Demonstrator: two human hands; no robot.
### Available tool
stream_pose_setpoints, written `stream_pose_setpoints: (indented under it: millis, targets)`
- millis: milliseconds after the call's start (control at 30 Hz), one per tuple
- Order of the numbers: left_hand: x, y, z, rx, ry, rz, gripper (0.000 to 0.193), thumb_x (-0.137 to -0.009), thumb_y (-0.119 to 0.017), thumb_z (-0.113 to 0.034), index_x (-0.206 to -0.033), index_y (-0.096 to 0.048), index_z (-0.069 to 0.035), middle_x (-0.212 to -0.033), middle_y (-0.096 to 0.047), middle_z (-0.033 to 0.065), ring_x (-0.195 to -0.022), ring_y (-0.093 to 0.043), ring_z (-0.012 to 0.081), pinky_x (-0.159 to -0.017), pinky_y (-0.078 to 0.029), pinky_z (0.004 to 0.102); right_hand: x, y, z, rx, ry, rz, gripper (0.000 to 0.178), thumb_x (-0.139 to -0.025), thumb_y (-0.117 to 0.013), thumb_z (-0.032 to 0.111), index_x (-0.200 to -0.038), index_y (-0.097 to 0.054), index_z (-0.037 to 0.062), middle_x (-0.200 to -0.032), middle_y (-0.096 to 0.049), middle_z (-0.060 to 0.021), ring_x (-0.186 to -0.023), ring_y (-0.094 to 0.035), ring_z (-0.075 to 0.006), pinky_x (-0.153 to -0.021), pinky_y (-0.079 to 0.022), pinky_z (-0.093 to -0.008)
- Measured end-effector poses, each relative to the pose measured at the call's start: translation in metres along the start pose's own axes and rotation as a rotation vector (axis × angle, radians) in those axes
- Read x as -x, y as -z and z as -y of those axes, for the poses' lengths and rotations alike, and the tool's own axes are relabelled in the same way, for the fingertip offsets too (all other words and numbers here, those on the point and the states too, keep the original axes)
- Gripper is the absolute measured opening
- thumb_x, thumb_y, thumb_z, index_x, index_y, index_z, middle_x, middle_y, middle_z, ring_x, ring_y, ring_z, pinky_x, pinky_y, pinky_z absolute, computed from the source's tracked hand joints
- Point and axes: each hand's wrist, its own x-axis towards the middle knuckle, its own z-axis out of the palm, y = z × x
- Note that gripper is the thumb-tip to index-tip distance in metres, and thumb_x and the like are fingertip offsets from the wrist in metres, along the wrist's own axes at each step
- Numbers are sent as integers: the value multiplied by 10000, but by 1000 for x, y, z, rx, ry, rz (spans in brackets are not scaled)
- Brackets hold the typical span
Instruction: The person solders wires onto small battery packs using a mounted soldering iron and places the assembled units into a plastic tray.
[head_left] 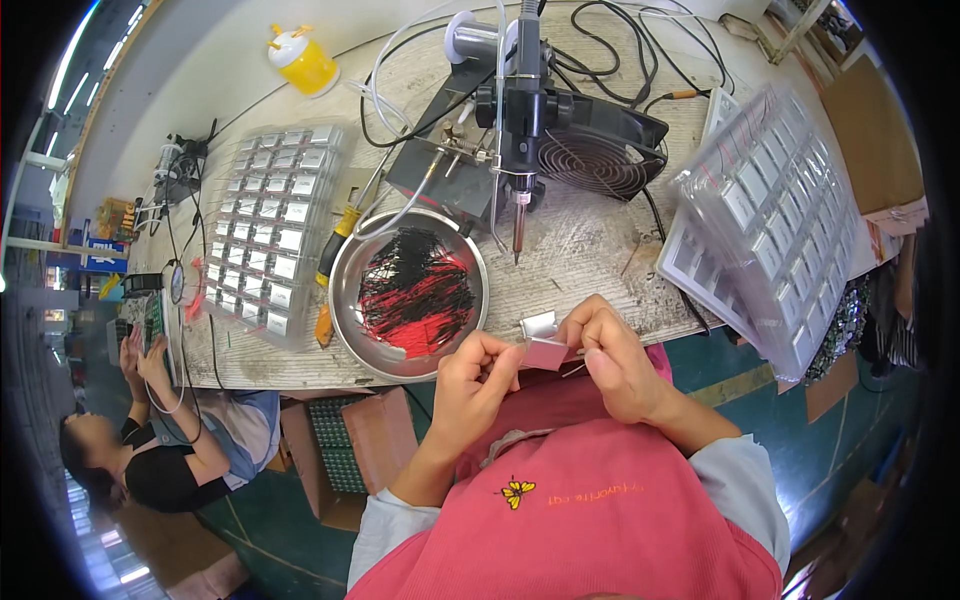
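At the table's front edge a small flat silver rectangular piece (546, 354) is between my two hands. My left hand (474, 383) pinches at its left side, with thumb and forefinger together. On its right side my right hand (612, 362) is closed, its fingertips at the upper corner. Whether a thin wire is also in the fingers is too small to tell. Just beyond the held piece, a second silver piece (539, 324) rests by the table edge. A steel bowl (479, 262) with many short black and red wires (418, 290) stands to the left of my hands.
A soldering iron (519, 215) points down from a stand beyond my hands, beside a black fan (605, 160). Trays of silver pieces stand left (270, 220) and right (780, 220). A yellow-handled screwdriver (340, 240) lies by the bowl. A co-worker (170, 450) sits at left.
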Motion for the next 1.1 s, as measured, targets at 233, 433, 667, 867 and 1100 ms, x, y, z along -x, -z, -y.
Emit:
stream_pose_setpoints:
  millis: [233, 433, 667, 867, 1100]
  targets:
    - [-3, -8, 2, 137, -2, -61, 119, -926, -573, -78, -852, -545, 10, -624, -581, 9, -569, -529, 37, -509, -407, 187, -3, -4, 14, 47, -24, 1, 83, -836, -583, 24, -853, -502, 27, -956, -554, -130, -751, -525, -209, -672, -444, -304]
    - [-8, -6, -2, -156, -160, -109, 176, -889, -599, -58, -1055, -589, 0, -762, -555, 53, -621, -527, 76, -543, -418, 218, -2, -4, 11, 73, -21, -80, 85, -810, -648, 0, -861, -583, 20, -887, -588, -103, -803, -570, -220, -690, -460, -293]
    - [-6, -1, -9, -381, -429, -22, 199, -793, -673, 11, -984, -644, -33, -930, -512, 91, -740, -529, 132, -554, -438, 229, -3, -4, 9, 96, -35, -82, 89, -800, -681, 17, -857, -613, 15, -883, -585, -107, -792, -576, -206, -685, -470, -289]
    - [-6, 1, -11, -332, -421, -17, 103, -785, -688, 4, -866, -625, -7, -818, -540, 79, -673, -551, 167, -521, -447, 250, -2, -6, 9, 107, -106, -51, 98, -785, -703, 35, -855, -635, 26, -896, -576, -109, -790, -578, -202, -675, -477, -285]
    - [-6, 3, -8, -220, -382, -13, 92, -798, -670, 10, -878, -628, -5, -826, -552, 70, -663, -535, 137, -518, -430, 243, -2, -9, 6, 124, -33, -150, 124, -751, -723, 43, -841, -638, 52, -929, -574, -102, -856, -560, -200, -745, -454, -288]
